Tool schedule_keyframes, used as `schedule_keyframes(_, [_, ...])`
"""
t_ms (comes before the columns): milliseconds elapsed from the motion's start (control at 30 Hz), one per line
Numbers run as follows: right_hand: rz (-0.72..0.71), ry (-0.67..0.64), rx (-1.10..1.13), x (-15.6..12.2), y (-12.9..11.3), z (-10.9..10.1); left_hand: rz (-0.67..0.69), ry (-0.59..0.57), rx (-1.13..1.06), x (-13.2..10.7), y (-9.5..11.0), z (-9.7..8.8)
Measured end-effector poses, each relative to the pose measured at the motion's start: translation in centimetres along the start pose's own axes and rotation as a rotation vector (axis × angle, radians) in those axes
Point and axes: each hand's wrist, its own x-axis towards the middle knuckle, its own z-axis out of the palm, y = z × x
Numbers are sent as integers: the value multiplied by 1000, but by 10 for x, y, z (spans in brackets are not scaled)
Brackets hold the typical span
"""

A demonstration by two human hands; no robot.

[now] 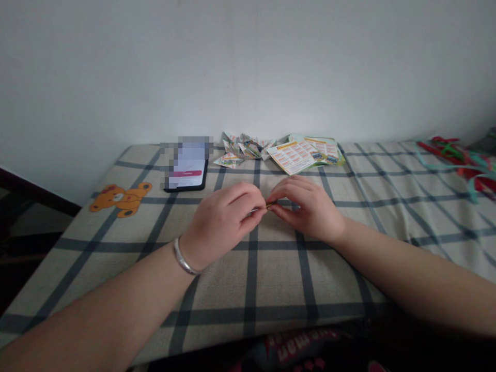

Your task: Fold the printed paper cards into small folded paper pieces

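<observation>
My left hand, with a silver bangle on its wrist, and my right hand meet over the middle of the checked cloth. Both pinch a small folded piece of paper between thumb and fingers; only a thin edge of it shows. At the back of the cloth lie a pile of small folded paper pieces and a stack of printed leaflets.
A phone with a lit screen lies at the back left. An orange bear picture is on the cloth's left side. Red and green ribbons lie at the far right. A plain wall stands behind; the surface drops off at left.
</observation>
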Motion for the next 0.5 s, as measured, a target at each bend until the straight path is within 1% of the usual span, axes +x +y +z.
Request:
schedule_keyframes(167, [31, -6, 18, -1, 0, 0, -30, -3, -13, -1, -2, 1])
schedule_keyframes(267, [46, 8, 31, -1, -1, 0, -86, -42, -2, -2, -2, 2])
schedule_keyframes(367, [57, 13, 41, -1, -2, -1, -133, -38, -2, -2, -3, 1])
schedule_keyframes(500, [97, -25, 33, 0, -2, 0, -130, -43, -37, -1, -4, 2])
